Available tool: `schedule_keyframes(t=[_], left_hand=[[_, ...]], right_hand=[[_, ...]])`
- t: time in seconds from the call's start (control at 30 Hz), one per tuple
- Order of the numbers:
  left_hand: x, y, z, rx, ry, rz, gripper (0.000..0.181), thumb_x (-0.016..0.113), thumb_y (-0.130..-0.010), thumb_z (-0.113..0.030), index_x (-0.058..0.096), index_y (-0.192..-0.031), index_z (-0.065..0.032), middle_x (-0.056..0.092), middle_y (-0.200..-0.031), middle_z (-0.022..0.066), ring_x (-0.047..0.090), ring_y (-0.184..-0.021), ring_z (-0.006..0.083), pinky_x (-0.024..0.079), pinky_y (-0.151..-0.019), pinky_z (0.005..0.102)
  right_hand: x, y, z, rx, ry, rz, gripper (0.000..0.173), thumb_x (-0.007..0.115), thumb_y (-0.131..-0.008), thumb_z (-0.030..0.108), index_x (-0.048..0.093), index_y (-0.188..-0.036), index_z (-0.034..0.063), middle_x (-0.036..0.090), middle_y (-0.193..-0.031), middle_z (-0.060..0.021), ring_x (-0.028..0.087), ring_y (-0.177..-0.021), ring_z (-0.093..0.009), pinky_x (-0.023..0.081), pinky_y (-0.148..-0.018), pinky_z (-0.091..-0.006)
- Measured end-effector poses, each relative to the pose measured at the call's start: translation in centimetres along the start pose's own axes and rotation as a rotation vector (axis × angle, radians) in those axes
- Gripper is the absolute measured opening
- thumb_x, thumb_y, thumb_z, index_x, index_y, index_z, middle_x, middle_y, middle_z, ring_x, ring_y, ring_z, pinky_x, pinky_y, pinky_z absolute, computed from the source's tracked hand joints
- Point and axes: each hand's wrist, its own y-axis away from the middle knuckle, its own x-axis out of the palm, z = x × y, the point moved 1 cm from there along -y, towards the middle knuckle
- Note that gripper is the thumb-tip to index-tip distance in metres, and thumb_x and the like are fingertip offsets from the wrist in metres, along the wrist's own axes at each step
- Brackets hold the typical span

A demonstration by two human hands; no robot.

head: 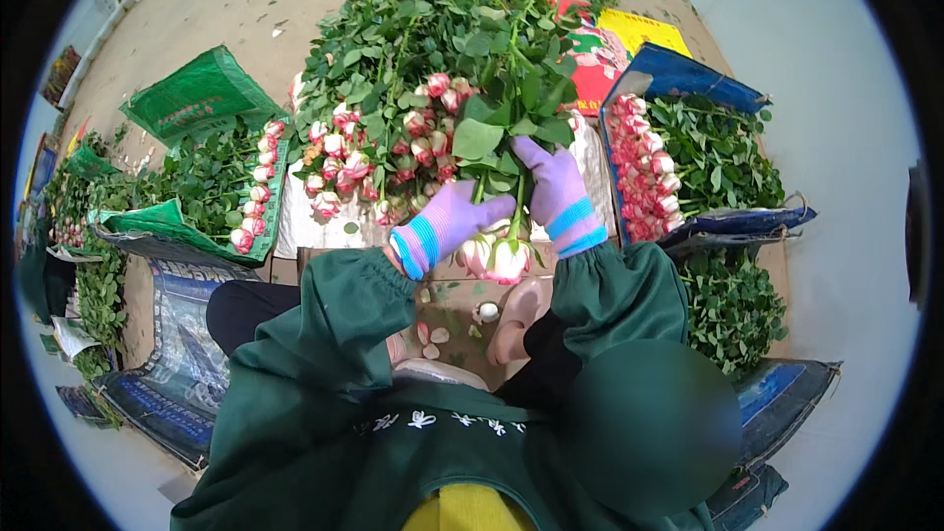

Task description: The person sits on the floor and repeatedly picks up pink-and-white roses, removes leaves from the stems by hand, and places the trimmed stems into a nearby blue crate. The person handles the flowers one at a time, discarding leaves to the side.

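Note:
Two white roses with pink edges hang heads toward me: one rose head [476,254] on the left, another rose head [510,261] on the right. My left hand [459,212], in a purple knit glove with a blue-striped cuff, grips their stems just above the heads. Higher up, my right hand [554,181], gloved alike, closes around the leafy stems [518,125]; leaves hide some of its fingertips. Directly beyond lies a large heap of cut roses [413,140], blooms nearest me and foliage stretching away.
At left, a green woven sack [214,92] wraps a row of roses [258,192]. At right, a blue woven sack [686,77] holds stacked roses [641,169]. Loose petals [431,335] lie on the floor between my feet. A pale wall [826,88] rises on the right.

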Motion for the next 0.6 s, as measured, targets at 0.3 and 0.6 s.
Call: schedule_keyframes(t=[0.3, 0.6], left_hand=[[0.1, 0.8, 0.5, -0.008, 0.249, -0.220, 0.034, 0.061, -0.084, -0.022, 0.056, -0.105, 0.0040, 0.061, -0.095, 0.0051, 0.055, -0.083, 0.0097, 0.045, -0.075, 0.0249], [0.9, 0.4, -0.7, 0.004, -0.642, -0.145, 0.047, 0.062, -0.073, -0.044, 0.059, -0.101, -0.0066, 0.062, -0.095, 0.0169, 0.060, -0.088, 0.0323, 0.047, -0.076, 0.0392]], right_hand=[[-0.8, -0.7, 0.3, -0.101, 0.372, -0.115, 0.042, 0.069, -0.069, 0.007, 0.054, -0.106, -0.0045, 0.064, -0.091, -0.0101, 0.060, -0.075, -0.016, 0.048, -0.069, -0.0268], [0.3, -0.2, -0.4, -0.079, 0.769, -0.037, 0.082, 0.073, -0.066, 0.024, 0.032, -0.128, -0.0107, 0.052, -0.116, -0.0268, 0.053, -0.108, -0.029, 0.043, -0.088, -0.0313]])
